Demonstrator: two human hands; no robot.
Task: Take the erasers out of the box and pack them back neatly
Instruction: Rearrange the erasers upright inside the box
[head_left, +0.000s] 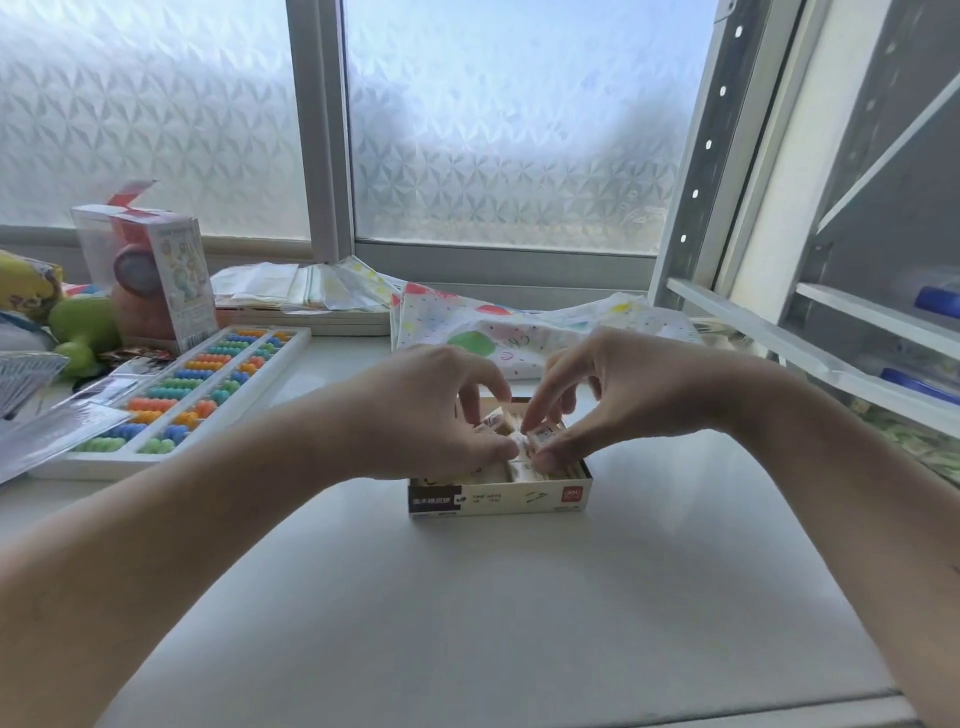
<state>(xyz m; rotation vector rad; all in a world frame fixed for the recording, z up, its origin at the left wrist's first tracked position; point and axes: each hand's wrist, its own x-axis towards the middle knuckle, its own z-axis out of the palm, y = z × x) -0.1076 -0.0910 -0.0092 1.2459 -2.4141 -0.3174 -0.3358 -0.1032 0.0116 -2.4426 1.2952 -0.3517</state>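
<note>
Erasers in box mostly hidden by both hands' fingers.

Both bare forearms reach forward and converge at centre, wrists bent downward. Left hand: fingers curled, thumb and fingertips pinched together at its lower right edge. Right hand: fingers arched and curled, thumb low, fingertips pinching beside the left's. The two hands' fingertips nearly touch.

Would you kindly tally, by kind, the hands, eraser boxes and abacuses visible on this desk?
Hands: 2, left hand and right hand
Eraser box: 1
Abacus: 1
Total: 4
</note>
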